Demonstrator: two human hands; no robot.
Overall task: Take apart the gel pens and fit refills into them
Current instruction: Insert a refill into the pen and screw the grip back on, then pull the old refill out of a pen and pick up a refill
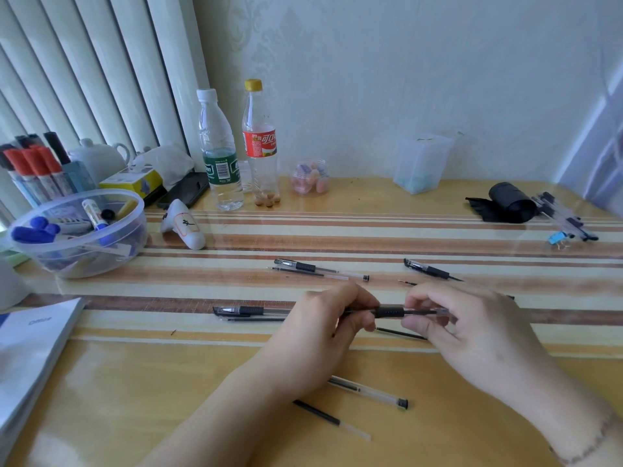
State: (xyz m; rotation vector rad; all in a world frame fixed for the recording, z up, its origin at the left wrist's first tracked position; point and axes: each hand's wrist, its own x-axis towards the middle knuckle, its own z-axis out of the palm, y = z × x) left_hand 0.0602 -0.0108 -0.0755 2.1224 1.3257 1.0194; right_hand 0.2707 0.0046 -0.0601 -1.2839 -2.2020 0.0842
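Both hands hold one clear gel pen with a black rubber grip (390, 312) level above the table. My left hand (332, 326) pinches its tip end; my right hand (462, 335) pinches the clear barrel. A capped gel pen (251, 310) lies left of my hands with a loose refill (256, 319) beside it. Two more pens lie farther back, one at centre (305, 266) and one to the right (428, 269). Near me lie a clear barrel with a black end (369, 392) and a loose black refill (332, 420). Another refill (401, 333) lies under my hands.
A clear bowl of markers (79, 230) stands at the left, with a marker holder (32, 166) behind it. Two plastic bottles (220, 153) (261, 146) stand at the back. A black roll (509, 202) and a bundle of pens (566, 217) lie at the right. White booklets (33, 348) lie near left.
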